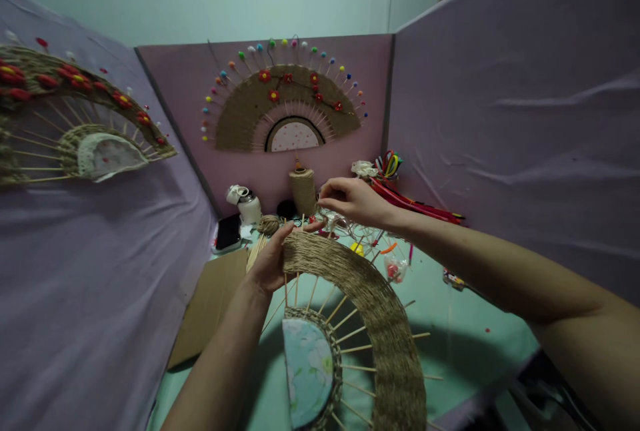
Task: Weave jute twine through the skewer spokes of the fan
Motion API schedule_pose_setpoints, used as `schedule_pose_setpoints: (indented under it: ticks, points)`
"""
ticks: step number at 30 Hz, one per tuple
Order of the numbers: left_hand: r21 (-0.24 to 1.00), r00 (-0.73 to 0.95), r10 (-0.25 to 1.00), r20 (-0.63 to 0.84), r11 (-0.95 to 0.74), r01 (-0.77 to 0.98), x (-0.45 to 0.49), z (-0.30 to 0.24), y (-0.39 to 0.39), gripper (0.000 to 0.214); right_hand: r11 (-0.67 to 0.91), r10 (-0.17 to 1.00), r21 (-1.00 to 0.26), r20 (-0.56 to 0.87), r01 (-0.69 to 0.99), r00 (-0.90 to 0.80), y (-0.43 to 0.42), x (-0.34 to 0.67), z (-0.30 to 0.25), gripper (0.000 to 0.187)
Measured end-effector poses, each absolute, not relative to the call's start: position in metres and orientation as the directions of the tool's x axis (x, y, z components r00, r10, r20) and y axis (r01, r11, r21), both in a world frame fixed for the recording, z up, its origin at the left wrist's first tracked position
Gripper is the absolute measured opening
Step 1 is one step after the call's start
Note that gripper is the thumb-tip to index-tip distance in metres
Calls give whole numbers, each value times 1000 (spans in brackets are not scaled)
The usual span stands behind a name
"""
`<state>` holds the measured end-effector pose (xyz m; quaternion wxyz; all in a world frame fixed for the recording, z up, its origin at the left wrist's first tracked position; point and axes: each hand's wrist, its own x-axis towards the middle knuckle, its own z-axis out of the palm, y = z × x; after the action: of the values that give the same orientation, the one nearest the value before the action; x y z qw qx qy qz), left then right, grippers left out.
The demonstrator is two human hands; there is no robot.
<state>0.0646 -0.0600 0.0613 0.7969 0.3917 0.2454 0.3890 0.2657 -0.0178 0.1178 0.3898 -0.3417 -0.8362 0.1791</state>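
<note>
A half-round fan point(395, 324) of woven twine on thin wooden sticks stands tilted in front of me, with a pale blue floral half-disc point(307, 372) at its centre. My left hand point(273, 261) is closed around the fan's upper end, thumb in front and fingers behind the weave. Just above that end, my right hand point(347, 201) is raised with thumb and fingers pinched together on a thin strand of twine point(320, 212). Bare stick tips poke out past the woven band's outer edge.
Behind stand a twine spool point(303, 191), a white jar point(249, 208), a phone point(229, 233) and a twine ball point(269, 224). Cardboard point(210, 307) lies left. Pipe cleaners point(389, 164) and small craft bits lie right. Finished fans point(240, 111) hang on the surrounding panels.
</note>
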Motion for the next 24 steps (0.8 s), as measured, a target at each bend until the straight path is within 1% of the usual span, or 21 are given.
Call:
schedule_pose_setpoints:
  ticks: [3,5,7,10,13,15,18,21,24]
  points:
    - [833,588,806,-70,371,-410,63,60,-58,55,667,744,-561,538,490,-396,-16,275,117,17]
    - [839,586,808,-59,358,-410,62,59,-57,52,635,771,-557,490,535,-406,-14,281,114,15]
    - [835,584,810,-51,355,-420,63,59,-57,51,619,785,-569,436,541,-440,-11,286,110,14]
    - [821,598,800,-57,378,-427,65,59,-57,51,591,797,-652,383,475,-466,-9,288,103,13]
    - [814,609,790,-75,401,-420,66,57,-57,53,516,816,-780,321,354,-481,-10,284,101,11]
    - [814,602,793,-89,406,-415,67,56,-57,54,473,815,-831,286,293,-504,-12,282,103,10]
    - [818,573,813,-104,398,-416,67,56,-57,52,473,799,-828,259,301,-543,-10,279,107,11]
    - [819,546,830,-113,389,-422,65,57,-56,51,515,777,-790,266,333,-570,-6,279,109,12]
    - [826,539,836,-103,374,-422,65,58,-56,49,539,751,-776,267,327,-603,-2,281,110,14]
